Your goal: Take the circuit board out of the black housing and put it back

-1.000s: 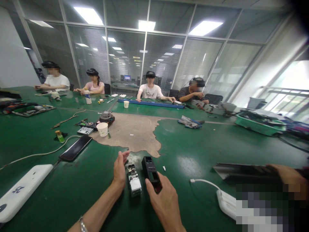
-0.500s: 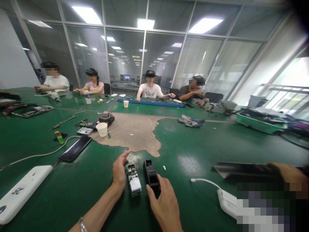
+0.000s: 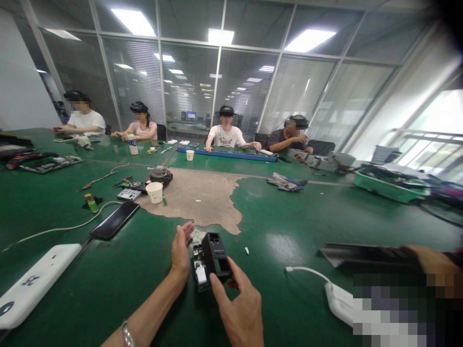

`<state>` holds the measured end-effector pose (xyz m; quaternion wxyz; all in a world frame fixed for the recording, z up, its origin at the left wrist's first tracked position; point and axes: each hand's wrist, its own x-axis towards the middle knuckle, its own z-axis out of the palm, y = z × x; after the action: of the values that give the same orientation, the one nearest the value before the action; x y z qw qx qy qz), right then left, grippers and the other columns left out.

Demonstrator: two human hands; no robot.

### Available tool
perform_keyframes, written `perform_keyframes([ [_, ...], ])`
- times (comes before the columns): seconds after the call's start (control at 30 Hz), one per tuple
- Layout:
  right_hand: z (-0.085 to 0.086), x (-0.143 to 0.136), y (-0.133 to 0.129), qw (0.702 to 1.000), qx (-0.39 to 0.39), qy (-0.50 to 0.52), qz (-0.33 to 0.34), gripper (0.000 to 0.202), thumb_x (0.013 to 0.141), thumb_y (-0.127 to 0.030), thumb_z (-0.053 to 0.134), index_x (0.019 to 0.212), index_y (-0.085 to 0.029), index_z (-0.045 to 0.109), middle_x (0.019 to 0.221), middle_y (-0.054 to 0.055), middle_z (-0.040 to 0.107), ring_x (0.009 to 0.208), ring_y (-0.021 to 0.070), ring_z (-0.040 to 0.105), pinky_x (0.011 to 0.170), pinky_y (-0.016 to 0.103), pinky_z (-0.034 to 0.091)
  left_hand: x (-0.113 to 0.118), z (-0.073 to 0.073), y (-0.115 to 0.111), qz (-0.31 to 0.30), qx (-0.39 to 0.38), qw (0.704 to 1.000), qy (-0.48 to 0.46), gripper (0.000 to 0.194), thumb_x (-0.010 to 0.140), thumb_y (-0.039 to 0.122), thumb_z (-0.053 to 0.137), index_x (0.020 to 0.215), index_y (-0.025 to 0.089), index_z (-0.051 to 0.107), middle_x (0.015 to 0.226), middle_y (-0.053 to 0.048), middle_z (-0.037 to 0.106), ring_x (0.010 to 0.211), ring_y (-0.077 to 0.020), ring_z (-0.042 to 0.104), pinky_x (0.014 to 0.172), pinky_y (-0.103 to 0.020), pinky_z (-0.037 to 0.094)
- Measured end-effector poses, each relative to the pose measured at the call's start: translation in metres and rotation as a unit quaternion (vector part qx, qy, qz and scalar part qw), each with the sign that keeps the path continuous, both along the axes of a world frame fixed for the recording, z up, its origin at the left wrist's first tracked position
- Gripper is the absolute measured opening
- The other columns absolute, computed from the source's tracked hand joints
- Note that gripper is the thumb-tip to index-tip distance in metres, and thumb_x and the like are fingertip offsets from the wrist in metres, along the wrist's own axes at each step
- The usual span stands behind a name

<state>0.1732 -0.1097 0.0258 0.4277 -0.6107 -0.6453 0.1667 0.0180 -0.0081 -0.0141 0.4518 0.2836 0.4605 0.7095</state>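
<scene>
My right hand [image 3: 240, 299] grips the lower end of a black rectangular housing [image 3: 216, 255], thumb on the left side and fingers on the right. The housing is tilted and partly covers a green circuit board [image 3: 200, 272] with a white block on it. Beside the board, on its left, my left hand [image 3: 181, 250] stands on edge with its fingers stretched out, holding nothing. Whether the housing touches the board cannot be made out.
Left lie a phone [image 3: 115, 220] and a white power strip [image 3: 39, 284]. A paper cup [image 3: 155, 193] stands ahead. At right are a white adapter [image 3: 340, 301], a dark panel [image 3: 361, 258] and another person's hand. Several people sit across the table.
My right hand has moved the black housing left, so that it now overlaps the circuit board. My left hand has stayed nearly in place beside the board.
</scene>
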Motion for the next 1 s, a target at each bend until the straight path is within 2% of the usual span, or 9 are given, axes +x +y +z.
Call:
perform_keyframes([
  [0.17, -0.008, -0.016, -0.001, 0.999, 0.014, -0.045, 0.017, 0.048, 0.086, -0.044, 0.059, 0.123, -0.014, 0.061, 0.105, 0.012, 0.07, 0.09, 0.0259, 0.069, 0.077, 0.035, 0.057, 0.0, 0.001, -0.002, -0.004, 0.002, 1.0, 0.014, 0.061, 0.09, 0.063, 0.036, 0.111, 0.015, 0.067, 0.121, -0.016, 0.066, 0.119, -0.025, 0.058, 0.107, -0.042, 0.034],
  [0.3, -0.007, -0.024, 0.001, 0.993, 0.056, -0.098, 0.023, 0.051, 0.086, -0.043, 0.061, 0.126, -0.012, 0.058, 0.095, 0.012, 0.07, 0.084, 0.0268, 0.068, 0.074, 0.038, 0.057, -0.001, -0.002, 0.001, -0.008, 0.006, 1.0, 0.018, 0.062, 0.089, 0.064, 0.038, 0.106, 0.014, 0.069, 0.119, -0.016, 0.068, 0.117, -0.0257, 0.059, 0.107, -0.043, 0.035],
  [0.47, -0.014, -0.03, -0.001, 0.983, 0.092, -0.155, 0.043, 0.054, 0.09, -0.042, 0.057, 0.133, -0.01, 0.05, 0.096, 0.015, 0.069, 0.084, 0.0275, 0.067, 0.071, 0.038, 0.057, -0.003, -0.002, 0.002, -0.006, -0.011, 1.0, 0.019, 0.064, 0.089, 0.066, 0.035, 0.104, 0.015, 0.07, 0.118, -0.014, 0.068, 0.118, -0.0256, 0.059, 0.107, -0.043, 0.034],
  [0.63, -0.028, -0.027, -0.008, 0.974, 0.128, -0.178, 0.051, 0.05, 0.092, -0.042, 0.052, 0.132, -0.011, 0.05, 0.099, 0.016, 0.07, 0.083, 0.0274, 0.066, 0.07, 0.038, 0.057, -0.001, 0.002, -0.004, -0.006, -0.019, 0.999, 0.045, 0.063, 0.088, 0.066, 0.037, 0.101, 0.016, 0.073, 0.115, -0.013, 0.07, 0.117, -0.0261, 0.059, 0.107, -0.043, 0.034],
  [0.77, -0.029, -0.023, -0.011, 0.973, 0.104, -0.193, 0.063, 0.05, 0.088, -0.039, 0.059, 0.131, -0.013, 0.052, 0.098, 0.014, 0.071, 0.084, 0.0282, 0.067, 0.07, 0.038, 0.057, 0.0, 0.003, -0.005, -0.007, -0.018, 0.999, 0.051, 0.062, 0.089, 0.065, 0.037, 0.101, 0.015, 0.073, 0.116, -0.013, 0.069, 0.117, -0.0263, 0.059, 0.107, -0.043, 0.034],
  [0.9, -0.034, -0.022, -0.011, 0.975, 0.101, -0.18, 0.085, 0.051, 0.086, -0.034, 0.061, 0.132, -0.014, 0.051, 0.114, 0.015, 0.067, 0.096, 0.0304, 0.066, 0.079, 0.04, 0.057, 0.0, 0.001, -0.003, -0.004, -0.016, 0.999, 0.051, 0.062, 0.089, 0.065, 0.038, 0.099, 0.015, 0.073, 0.115, -0.014, 0.07, 0.116, -0.0264, 0.059, 0.107, -0.043, 0.034],
  [1.0, -0.041, -0.023, -0.011, 0.978, 0.109, -0.155, 0.089, 0.051, 0.088, -0.033, 0.058, 0.135, -0.015, 0.048, 0.117, 0.015, 0.066, 0.098, 0.0294, 0.067, 0.08, 0.039, 0.058, 0.0, -0.001, -0.003, -0.007, -0.015, 0.999, 0.051, 0.061, 0.088, 0.065, 0.038, 0.099, 0.016, 0.073, 0.115, -0.014, 0.07, 0.116, -0.0262, 0.06, 0.108, -0.044, 0.034],
])
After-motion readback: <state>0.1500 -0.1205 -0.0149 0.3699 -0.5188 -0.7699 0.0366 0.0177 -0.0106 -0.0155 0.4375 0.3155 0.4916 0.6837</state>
